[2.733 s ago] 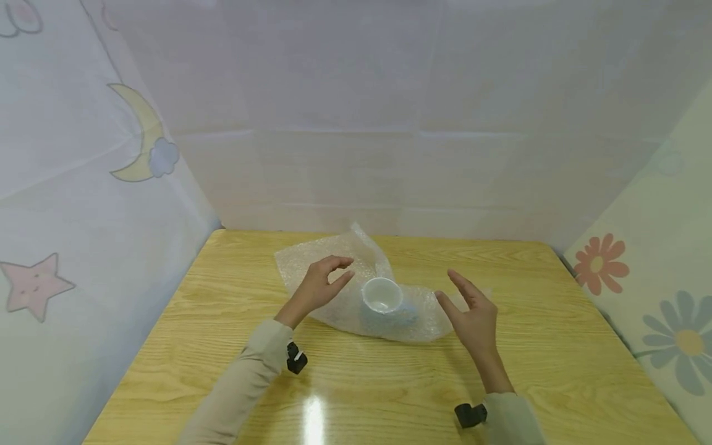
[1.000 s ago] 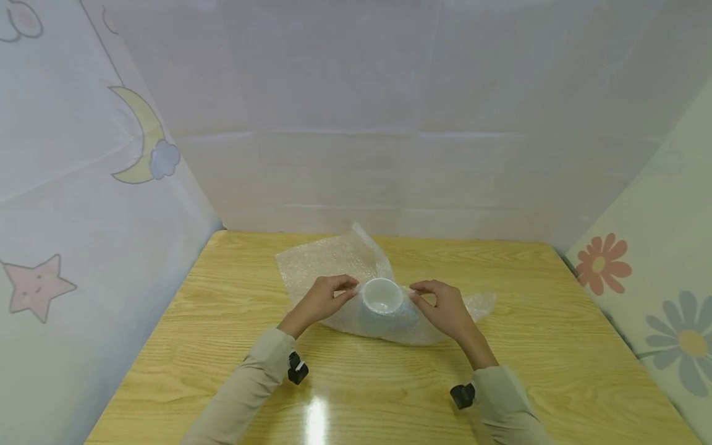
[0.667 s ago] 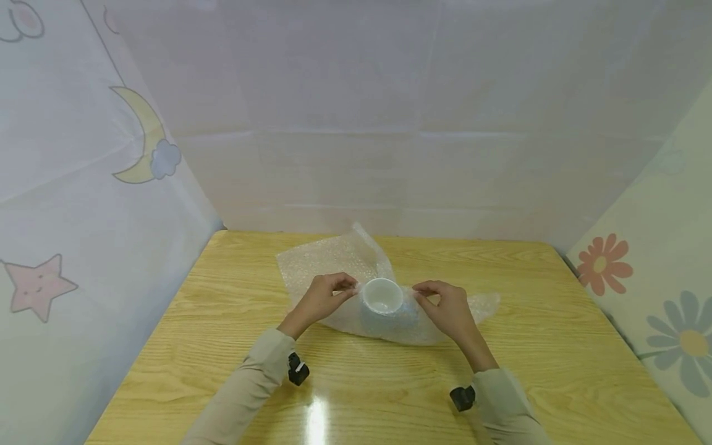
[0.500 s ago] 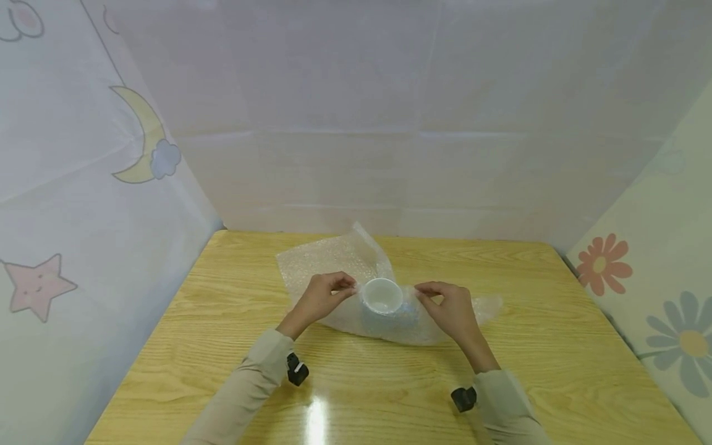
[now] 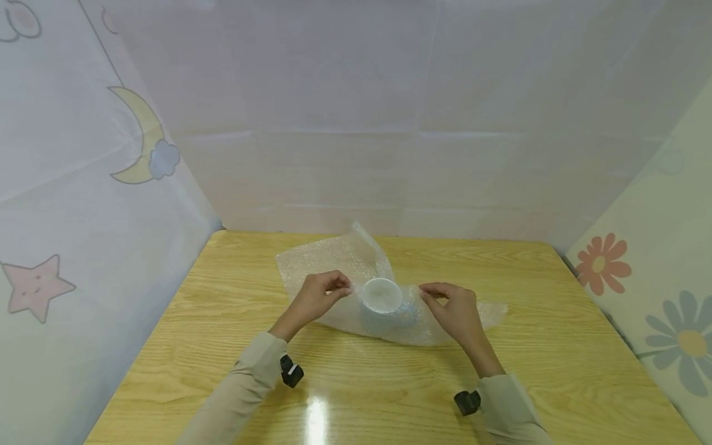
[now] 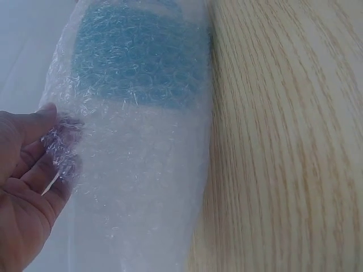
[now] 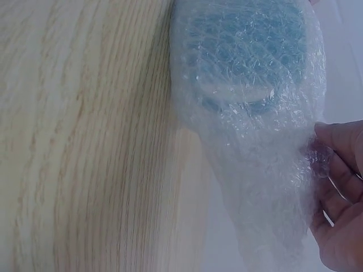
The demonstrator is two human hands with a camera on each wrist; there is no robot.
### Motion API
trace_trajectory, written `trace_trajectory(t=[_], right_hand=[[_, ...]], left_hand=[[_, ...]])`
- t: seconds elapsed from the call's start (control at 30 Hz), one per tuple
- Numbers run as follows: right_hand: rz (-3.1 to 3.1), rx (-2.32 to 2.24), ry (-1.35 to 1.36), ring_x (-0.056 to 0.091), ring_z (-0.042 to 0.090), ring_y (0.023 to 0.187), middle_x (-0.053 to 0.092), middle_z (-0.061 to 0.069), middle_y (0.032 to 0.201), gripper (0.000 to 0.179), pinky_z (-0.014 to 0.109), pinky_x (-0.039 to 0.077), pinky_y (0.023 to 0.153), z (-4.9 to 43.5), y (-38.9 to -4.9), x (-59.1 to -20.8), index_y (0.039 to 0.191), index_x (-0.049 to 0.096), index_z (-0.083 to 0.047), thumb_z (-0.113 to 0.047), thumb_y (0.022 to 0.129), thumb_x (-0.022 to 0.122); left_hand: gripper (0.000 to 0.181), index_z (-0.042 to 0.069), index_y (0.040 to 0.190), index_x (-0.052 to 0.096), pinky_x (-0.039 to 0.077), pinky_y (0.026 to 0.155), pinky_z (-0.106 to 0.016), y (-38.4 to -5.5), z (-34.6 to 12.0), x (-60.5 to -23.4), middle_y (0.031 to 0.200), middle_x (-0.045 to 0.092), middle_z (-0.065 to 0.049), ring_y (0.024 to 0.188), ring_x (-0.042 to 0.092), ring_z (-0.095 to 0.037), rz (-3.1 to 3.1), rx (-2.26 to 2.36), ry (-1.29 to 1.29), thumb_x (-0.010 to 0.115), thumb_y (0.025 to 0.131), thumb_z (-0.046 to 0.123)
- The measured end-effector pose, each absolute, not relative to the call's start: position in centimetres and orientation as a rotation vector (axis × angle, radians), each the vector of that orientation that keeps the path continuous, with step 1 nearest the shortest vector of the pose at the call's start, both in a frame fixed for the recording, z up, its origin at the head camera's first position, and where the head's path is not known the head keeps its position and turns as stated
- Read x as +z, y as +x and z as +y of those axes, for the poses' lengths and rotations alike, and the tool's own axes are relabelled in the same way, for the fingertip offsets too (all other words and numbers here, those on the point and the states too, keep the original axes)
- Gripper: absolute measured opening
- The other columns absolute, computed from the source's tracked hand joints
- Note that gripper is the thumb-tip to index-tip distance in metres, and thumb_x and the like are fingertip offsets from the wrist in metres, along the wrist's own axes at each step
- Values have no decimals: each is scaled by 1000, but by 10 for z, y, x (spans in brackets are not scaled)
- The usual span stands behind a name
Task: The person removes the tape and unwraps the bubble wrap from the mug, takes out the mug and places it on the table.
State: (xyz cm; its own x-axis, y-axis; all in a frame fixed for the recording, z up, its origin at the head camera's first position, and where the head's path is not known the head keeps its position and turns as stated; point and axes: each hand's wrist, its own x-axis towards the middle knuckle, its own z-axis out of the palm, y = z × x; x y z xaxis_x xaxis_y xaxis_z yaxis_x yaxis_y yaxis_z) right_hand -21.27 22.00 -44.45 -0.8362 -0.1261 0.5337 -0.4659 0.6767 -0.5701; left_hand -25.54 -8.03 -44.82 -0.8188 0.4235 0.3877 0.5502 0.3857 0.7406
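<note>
A light blue mug (image 5: 382, 296) with a white inside stands upright in the head view, amid a sheet of clear bubble wrap (image 5: 325, 259). My left hand (image 5: 318, 295) pinches the wrap's upper edge just left of the mug's mouth. On the other side my right hand (image 5: 457, 310) pinches the same edge between thumb and fingers. Both wrist views show the wrap stretched across the near side of the blue mug body (image 6: 142, 56). Through the wrap in the right wrist view, a curved part (image 7: 249, 93) shows, likely the handle. The mug's base is hidden.
The wrap lies on a wooden table (image 5: 345, 383), its back part spread left with a raised fold (image 5: 371, 247) behind the mug. One loose end (image 5: 494, 314) reaches right past my hand. Printed cloth walls (image 5: 356, 173) enclose the table's back and sides.
Both hands came in from apart above the wrap and took hold of its edge beside the mug. Since then they have drawn slightly apart; the mug's mouth looks hazier, and the right loose end shifted right.
</note>
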Motion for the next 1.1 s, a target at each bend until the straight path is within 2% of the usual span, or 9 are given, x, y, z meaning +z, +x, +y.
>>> trace_trajectory(t=[0.2,0.3,0.6,0.7,0.87,1.1], right_hand=[[-2444,1038,427,68,18,71,73,7,87,12,29,57,60,221,-211,-442,97,76,-2,-5,86,74],[-2437,1043,417,69,18,70,73,7,87,12,26,56,59,223,-210,-442,97,76,-2,-4,85,75],[-2401,1011,424,69,19,70,73,9,87,13,23,56,58,227,-206,-445,96,76,-1,-4,84,76],[-2378,995,430,69,18,69,73,9,86,13,22,55,57,229,-205,-444,96,76,-1,-3,83,76],[-2349,978,449,69,18,68,73,9,84,13,21,55,58,230,-202,-443,95,76,0,-1,82,76],[-2336,966,436,69,18,68,73,8,84,13,16,53,61,232,-197,-443,95,76,-1,0,82,77]], left_hand=[[4,8,93,70,55,69,-23,-253,-82,-446,85,70,3,76,66,-8,-2520,-1413,-870,70,89,10],[6,6,93,70,55,69,-23,-252,-84,-446,85,69,4,76,66,-8,-2524,-1416,-866,69,90,12],[9,2,94,65,55,62,-25,-246,-91,-445,83,68,-9,73,67,-24,-2530,-1465,-922,65,94,12],[10,3,94,64,55,62,-25,-244,-93,-444,82,67,-7,74,67,-26,-2527,-1461,-938,64,95,12],[11,3,95,62,55,63,-25,-241,-96,-444,82,66,-1,74,66,-20,-2520,-1445,-964,62,96,14],[8,5,95,61,55,63,-25,-238,-100,-447,84,66,0,76,66,-18,-2514,-1444,-985,61,97,13]])
